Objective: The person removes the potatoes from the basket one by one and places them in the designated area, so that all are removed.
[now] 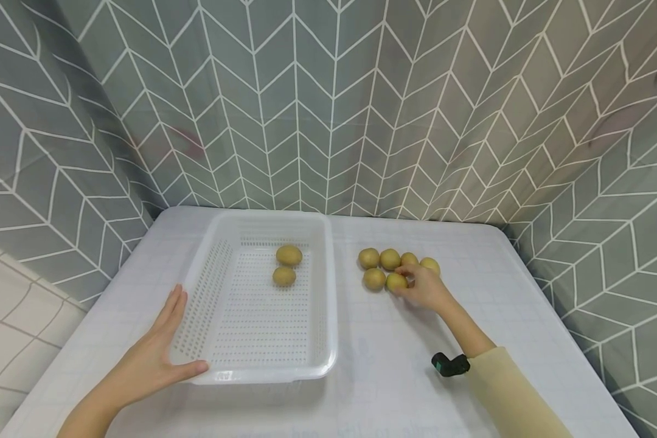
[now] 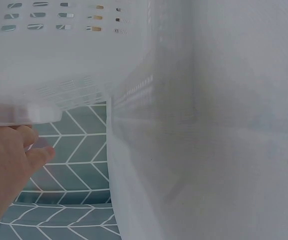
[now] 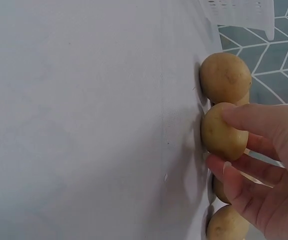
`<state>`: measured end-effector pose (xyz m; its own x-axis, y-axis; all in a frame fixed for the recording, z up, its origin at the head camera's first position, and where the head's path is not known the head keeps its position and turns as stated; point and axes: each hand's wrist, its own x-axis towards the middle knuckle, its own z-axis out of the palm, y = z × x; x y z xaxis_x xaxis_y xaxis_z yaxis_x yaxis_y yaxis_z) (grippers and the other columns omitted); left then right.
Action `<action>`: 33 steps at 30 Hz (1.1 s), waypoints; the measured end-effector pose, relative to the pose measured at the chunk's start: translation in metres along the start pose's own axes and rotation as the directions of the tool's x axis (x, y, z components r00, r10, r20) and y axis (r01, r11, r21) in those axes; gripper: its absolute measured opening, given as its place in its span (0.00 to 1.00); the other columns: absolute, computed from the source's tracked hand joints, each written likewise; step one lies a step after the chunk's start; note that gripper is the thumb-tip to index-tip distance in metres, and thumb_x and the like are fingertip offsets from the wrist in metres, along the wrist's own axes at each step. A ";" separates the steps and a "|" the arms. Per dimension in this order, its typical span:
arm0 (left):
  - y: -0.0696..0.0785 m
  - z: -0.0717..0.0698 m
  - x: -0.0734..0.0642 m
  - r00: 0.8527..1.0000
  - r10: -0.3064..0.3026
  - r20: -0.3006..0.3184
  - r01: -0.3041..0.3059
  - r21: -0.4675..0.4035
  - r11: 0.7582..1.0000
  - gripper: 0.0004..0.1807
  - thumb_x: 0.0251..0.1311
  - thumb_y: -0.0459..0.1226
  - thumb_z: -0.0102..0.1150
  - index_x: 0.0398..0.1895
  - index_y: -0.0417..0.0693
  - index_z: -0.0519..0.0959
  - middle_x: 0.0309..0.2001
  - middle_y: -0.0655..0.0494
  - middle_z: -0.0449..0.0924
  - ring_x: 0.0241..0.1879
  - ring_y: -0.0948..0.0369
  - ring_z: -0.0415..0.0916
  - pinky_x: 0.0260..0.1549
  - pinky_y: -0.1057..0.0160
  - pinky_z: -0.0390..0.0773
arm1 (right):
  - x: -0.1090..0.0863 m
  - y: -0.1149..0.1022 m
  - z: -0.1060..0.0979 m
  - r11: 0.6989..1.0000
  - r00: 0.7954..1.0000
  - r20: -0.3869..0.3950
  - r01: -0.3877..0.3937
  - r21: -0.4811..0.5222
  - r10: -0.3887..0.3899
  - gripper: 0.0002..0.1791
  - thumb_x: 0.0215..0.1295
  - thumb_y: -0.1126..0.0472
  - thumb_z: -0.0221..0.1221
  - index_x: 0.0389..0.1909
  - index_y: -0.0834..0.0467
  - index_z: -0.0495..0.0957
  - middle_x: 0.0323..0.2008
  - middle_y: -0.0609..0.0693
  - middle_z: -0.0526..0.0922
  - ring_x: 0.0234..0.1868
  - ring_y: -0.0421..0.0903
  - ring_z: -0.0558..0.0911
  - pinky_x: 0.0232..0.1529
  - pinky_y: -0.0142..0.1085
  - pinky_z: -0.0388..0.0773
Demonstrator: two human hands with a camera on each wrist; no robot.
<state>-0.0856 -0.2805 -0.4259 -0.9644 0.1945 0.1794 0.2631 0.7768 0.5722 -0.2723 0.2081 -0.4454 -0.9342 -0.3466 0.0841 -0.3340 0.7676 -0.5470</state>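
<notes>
My right hand [image 1: 424, 287] pinches a yellow-brown potato [image 1: 396, 282] at the front of a small group on the cloth. In the right wrist view, the thumb lies over this potato [image 3: 223, 131] while the fingers curve round its side. Right beside it sits another potato [image 1: 374, 279]. My left hand [image 1: 159, 350] rests with fairly straight fingers along the left side of a white perforated plastic basket [image 1: 333, 316], its thumb at the front corner. Inside the basket lie two potatoes, one [image 1: 289, 255] behind the other [image 1: 284, 277].
Behind the gripped potato stand several more, including one [image 1: 369, 258] at the left and one [image 1: 430, 266] at the right. A white cloth [image 1: 383, 389] covers the table. Grey chevron-patterned curtains [image 1: 317, 109] hang behind and at the sides. A small black device [image 1: 450, 364] sits at my right wrist.
</notes>
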 end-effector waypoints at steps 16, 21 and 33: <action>0.000 -0.001 0.002 1.000 -0.006 0.011 0.006 0.001 1.000 0.71 0.40 0.50 0.76 0.76 0.43 0.33 0.77 0.49 0.25 0.71 0.35 0.40 0.47 0.25 0.60 | -0.010 -0.008 -0.020 0.992 0.997 -0.008 -0.077 -0.100 0.077 0.36 0.46 0.49 0.74 0.55 0.62 0.77 0.43 0.56 0.79 0.39 0.51 0.79 0.34 0.41 0.76; -0.002 -0.001 0.002 1.000 0.000 0.008 0.000 0.007 1.000 0.71 0.39 0.50 0.76 0.76 0.42 0.33 0.77 0.47 0.26 0.71 0.35 0.40 0.47 0.25 0.61 | -0.008 -0.012 -0.025 0.997 0.999 -0.047 0.007 -0.072 -0.010 0.35 0.46 0.53 0.75 0.56 0.62 0.76 0.46 0.56 0.82 0.42 0.54 0.81 0.37 0.46 0.79; 0.000 -0.002 0.001 1.000 -0.004 0.010 0.005 -0.017 1.000 0.71 0.39 0.49 0.76 0.76 0.43 0.33 0.77 0.48 0.25 0.71 0.34 0.40 0.47 0.24 0.59 | -0.005 -0.040 -0.028 0.972 0.957 -0.174 0.234 -0.005 -0.232 0.34 0.43 0.60 0.76 0.55 0.60 0.76 0.48 0.57 0.81 0.40 0.54 0.82 0.38 0.49 0.79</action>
<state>-0.0868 -0.2815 -0.4244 -0.9658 0.1969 0.1690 0.2591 0.7674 0.5865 -0.2580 0.1940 -0.4007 -0.8386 -0.4157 0.3520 -0.5442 0.6678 -0.5078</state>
